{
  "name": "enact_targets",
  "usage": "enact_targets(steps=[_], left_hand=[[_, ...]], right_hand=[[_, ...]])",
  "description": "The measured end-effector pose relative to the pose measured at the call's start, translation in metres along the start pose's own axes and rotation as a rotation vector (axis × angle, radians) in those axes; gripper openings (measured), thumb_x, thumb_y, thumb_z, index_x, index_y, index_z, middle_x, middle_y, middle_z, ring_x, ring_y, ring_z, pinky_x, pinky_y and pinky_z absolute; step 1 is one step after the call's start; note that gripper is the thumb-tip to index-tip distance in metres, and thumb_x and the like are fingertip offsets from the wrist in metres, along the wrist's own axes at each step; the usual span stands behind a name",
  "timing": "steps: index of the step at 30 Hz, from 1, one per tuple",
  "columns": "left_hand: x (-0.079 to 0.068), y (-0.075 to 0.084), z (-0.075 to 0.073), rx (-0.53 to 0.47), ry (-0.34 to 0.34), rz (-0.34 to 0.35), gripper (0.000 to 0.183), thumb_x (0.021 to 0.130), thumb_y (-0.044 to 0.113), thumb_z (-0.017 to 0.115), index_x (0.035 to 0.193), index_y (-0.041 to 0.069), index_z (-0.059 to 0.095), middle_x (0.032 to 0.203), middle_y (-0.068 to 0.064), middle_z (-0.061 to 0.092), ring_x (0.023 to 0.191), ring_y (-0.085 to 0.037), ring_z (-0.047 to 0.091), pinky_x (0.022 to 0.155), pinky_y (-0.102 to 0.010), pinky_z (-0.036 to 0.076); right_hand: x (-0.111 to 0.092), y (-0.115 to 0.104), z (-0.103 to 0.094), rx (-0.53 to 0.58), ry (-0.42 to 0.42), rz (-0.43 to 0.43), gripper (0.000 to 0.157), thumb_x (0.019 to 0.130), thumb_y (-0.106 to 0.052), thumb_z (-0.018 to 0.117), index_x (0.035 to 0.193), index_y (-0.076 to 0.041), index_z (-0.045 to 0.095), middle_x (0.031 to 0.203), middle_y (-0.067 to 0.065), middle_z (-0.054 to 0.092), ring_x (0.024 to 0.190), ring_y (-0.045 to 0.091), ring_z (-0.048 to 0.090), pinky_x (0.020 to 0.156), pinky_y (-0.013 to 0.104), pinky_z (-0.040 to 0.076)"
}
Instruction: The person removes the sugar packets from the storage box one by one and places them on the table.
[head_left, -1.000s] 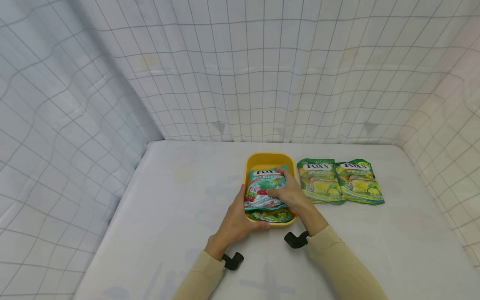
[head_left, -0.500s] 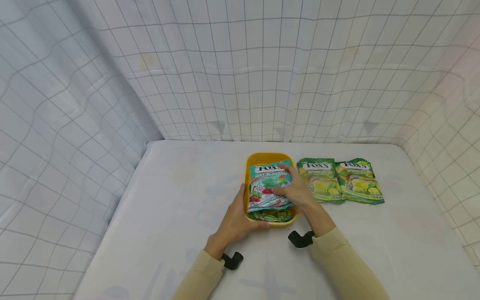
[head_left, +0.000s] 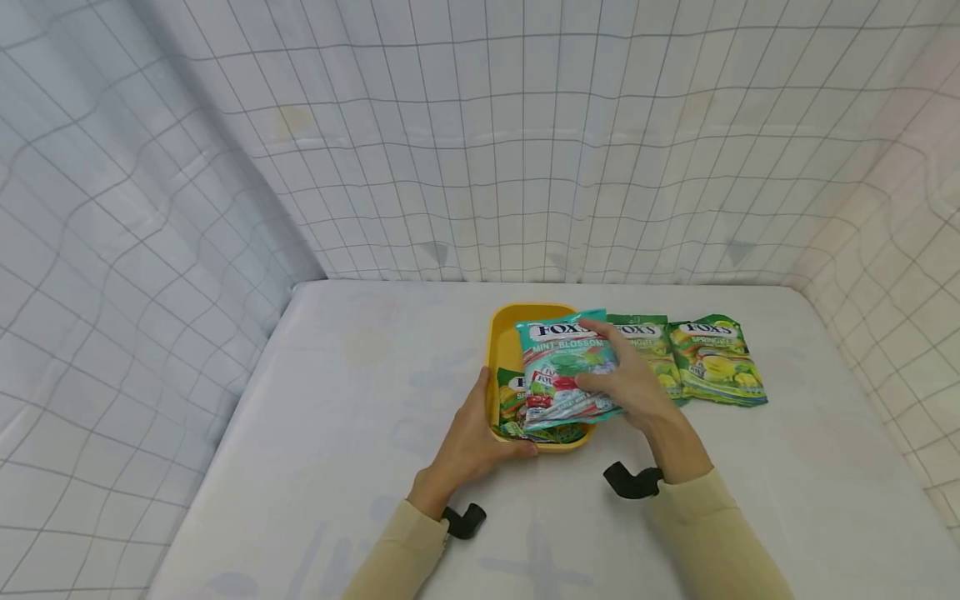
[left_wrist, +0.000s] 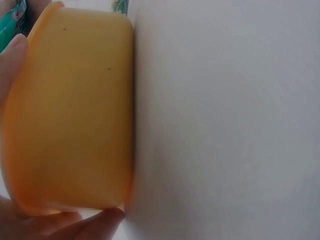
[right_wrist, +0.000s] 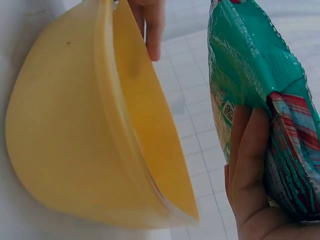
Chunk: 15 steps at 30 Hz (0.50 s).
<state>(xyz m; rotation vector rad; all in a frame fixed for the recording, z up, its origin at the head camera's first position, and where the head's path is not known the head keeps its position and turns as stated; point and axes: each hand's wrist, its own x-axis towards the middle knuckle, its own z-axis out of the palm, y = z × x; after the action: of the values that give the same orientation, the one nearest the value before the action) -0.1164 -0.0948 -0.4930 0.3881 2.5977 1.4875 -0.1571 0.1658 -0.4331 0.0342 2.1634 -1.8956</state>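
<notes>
My right hand (head_left: 633,383) grips a teal Fox's Mint Blossom candy bag (head_left: 562,375) by its right side, held up over the right part of a yellow plastic tub (head_left: 507,346). In the right wrist view the candy bag (right_wrist: 250,60) hangs apart from the tub's rim (right_wrist: 107,75), with fingers (right_wrist: 250,165) against its back. My left hand (head_left: 468,437) holds the tub at its near left corner, thumb along the near side. The left wrist view shows the tub's outer wall (left_wrist: 75,110). Inside the tub lies a green Springtea-type candy bag (head_left: 512,408), partly hidden.
Two green Fox's candy bags lie right of the tub: the nearer one (head_left: 663,358) is partly covered by the teal bag and right hand, the other (head_left: 720,367) overlaps its edge. The white table (head_left: 337,400) meets grid-patterned curtains (head_left: 525,167) behind and at both sides.
My right hand has lifted the teal candy bag and carried it rightward, uncovering more of the green bag inside the tub. The left hand and tub have stayed put.
</notes>
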Motion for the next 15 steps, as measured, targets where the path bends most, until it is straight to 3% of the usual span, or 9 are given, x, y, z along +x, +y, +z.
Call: enact_targets(steps=[6, 15], left_hand=[[0.002, -0.001, 0.001, -0.028, 0.006, 0.056, 0.132, 0.065, 0.051, 0.095, 0.163, 0.012, 0.015, 0.141, -0.004, 0.051, 0.121, -0.018, 0.053, 0.110, -0.044, 0.041], [0.002, -0.003, 0.000, -0.022, 0.012, 0.096, 0.131, 0.066, 0.049, 0.096, 0.163, 0.014, 0.015, 0.139, -0.005, 0.053, 0.117, -0.017, 0.054, 0.107, -0.045, 0.043]], right_hand=[[-0.011, 0.000, -0.018, 0.056, 0.004, 0.022, 0.086, 0.089, 0.001, 0.075, 0.156, -0.036, 0.037, 0.154, 0.018, 0.033, 0.112, 0.041, 0.060, 0.081, 0.044, 0.059], [-0.029, 0.012, -0.040, 0.144, 0.013, -0.018, 0.088, 0.089, 0.005, 0.072, 0.159, -0.032, 0.035, 0.153, 0.019, 0.032, 0.106, 0.034, 0.063, 0.080, 0.043, 0.059]])
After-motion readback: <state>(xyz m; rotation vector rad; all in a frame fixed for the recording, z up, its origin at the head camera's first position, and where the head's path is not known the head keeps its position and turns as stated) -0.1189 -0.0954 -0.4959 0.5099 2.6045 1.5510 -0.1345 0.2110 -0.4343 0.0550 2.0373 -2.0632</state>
